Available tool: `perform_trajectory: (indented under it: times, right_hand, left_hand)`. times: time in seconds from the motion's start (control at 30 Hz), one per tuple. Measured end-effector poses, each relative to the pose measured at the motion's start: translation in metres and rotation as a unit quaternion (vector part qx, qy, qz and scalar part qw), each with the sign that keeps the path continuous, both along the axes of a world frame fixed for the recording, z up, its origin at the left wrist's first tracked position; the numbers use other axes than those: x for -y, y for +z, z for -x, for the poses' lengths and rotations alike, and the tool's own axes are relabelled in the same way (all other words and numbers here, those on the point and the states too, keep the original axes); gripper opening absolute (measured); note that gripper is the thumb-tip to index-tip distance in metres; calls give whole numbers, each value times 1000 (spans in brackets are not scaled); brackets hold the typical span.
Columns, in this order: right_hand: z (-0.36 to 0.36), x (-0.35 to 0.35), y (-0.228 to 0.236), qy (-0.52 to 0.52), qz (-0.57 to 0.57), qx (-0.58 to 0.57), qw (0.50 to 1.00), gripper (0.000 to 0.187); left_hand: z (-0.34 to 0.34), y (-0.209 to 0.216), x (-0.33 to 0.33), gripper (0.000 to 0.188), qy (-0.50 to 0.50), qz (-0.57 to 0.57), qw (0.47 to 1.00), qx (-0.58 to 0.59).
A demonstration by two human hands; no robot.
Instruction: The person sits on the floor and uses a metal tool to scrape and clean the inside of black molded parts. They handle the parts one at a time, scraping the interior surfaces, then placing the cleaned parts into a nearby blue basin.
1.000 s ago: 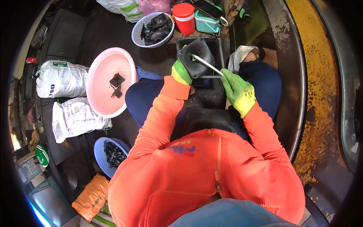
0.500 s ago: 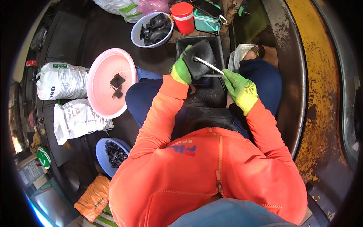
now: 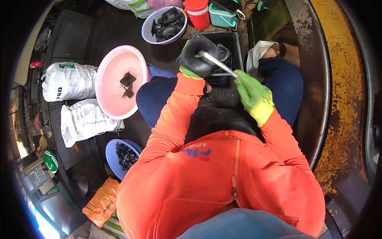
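A black, square-flanged rubber part with a funnel-like hollow faces up over a dark tray. My left hand, in a green-yellow glove, is closed round it from behind and below; the part hides most of the fingers. My right hand, gloved alike, is closed on a slim silver rod-like tool. The tool's far end reaches into the part's hollow; its tip is smeared, so its exact kind cannot be told. Behind the part, more black pieces partly show in the tray.
To the left, a pink basin holds a few black scraps. Blue basins hold several black parts. White sacks lie farther left. A red jug and teal box stand at the back. A metal rim curves along the right.
The black part has turned in my left hand, so its hollow faces me more. The tool has swung to a steeper slant, with its end in the hollow. The whole view has shifted slightly.
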State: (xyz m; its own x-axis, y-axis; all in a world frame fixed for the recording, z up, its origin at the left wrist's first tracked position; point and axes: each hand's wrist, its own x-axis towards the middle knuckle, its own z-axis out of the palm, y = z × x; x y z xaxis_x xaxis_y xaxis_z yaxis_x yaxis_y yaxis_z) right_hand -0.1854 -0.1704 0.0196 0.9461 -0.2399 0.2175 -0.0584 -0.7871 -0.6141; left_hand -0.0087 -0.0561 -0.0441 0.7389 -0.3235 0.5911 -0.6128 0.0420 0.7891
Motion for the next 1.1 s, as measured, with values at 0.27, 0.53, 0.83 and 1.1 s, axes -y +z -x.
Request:
perform_trajectory:
  times: [0.27,0.53,0.83,1.1]
  right_hand:
    - [-3,-3,-13,5,-24,145,989,25]
    - [-5,2,-14,-15,-88,-15,996,17]
    - [-23,38,-32,-98,-258,45,960,29]
    - [-12,60,-18,-171,-637,23,751,35]
  left_hand:
    - [5,4,-6,12,-7,36,997,-73]
    - [6,-6,-5,17,35,-40,998,22]
    - [-118,-82,-19,25,63,280,871,-400]
    - [-211,-138,-16,35,32,6,888,-459]
